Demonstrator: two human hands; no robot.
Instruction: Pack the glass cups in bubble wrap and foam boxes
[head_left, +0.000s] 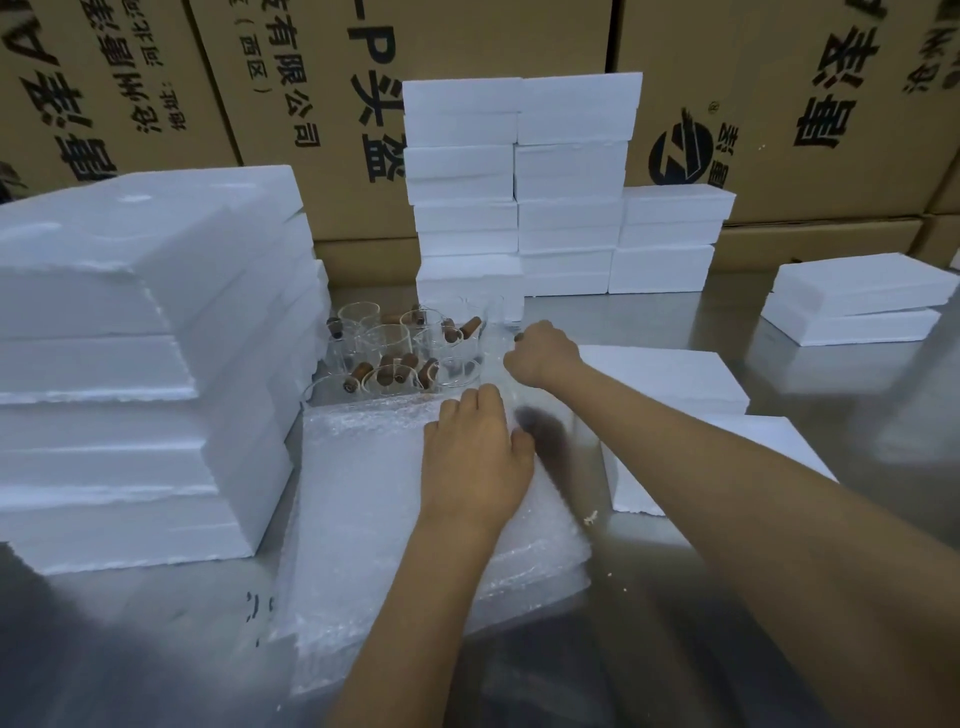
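Note:
A stack of bubble wrap sheets (374, 499) lies on the steel table in front of me. My left hand (472, 457) presses on its far right part, next to a blurred dark-handled glass cup (545, 428) lying on the wrap. My right hand (540, 353) is closed just beyond, seemingly gripping the cup's upper end or the wrap; the blur hides which. Several clear glass cups with brown wooden handles (395, 348) stand in a cluster behind the wrap. Foam box pieces (670, 376) lie to the right under my right arm.
A tall pile of foam slabs (135, 364) stands at the left. Stacked closed foam boxes (519, 187) rise behind the cups, two more (857, 299) lie at the far right. Printed cardboard cartons (779, 104) form the back wall. Foam crumbs dot the table.

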